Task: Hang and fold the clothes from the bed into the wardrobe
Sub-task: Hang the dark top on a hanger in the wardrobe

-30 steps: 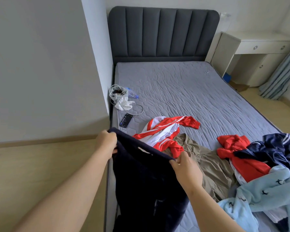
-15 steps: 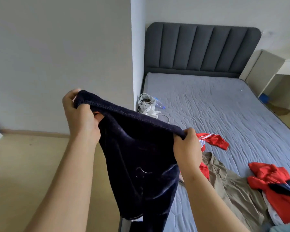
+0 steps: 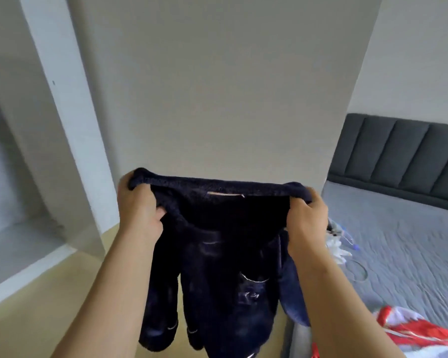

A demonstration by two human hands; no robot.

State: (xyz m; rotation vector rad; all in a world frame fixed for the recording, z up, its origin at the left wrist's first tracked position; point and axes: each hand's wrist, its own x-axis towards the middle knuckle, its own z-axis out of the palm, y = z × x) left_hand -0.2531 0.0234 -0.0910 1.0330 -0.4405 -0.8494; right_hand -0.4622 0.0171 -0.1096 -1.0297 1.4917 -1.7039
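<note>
Head view showed left hand (image 3: 140, 210) and right hand (image 3: 305, 223) each clamped on dark navy fleece garment (image 3: 217, 267) at frame centre, grey quilted bed (image 3: 398, 254) lower right, white wardrobe (image 3: 49, 151) left.

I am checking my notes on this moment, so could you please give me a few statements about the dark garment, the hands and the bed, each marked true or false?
1. Both hands grip the dark navy garment by its top edge. True: the left hand and the right hand each hold a corner.
2. The garment lies flat on the bed. False: it hangs in the air from the hands, beside the bed.
3. A red and white garment lies on the bed at lower right. True.
4. The garment hangs on a hanger. False: no hanger is visible.
5. The headboard is white. False: it is dark grey and padded.
</note>
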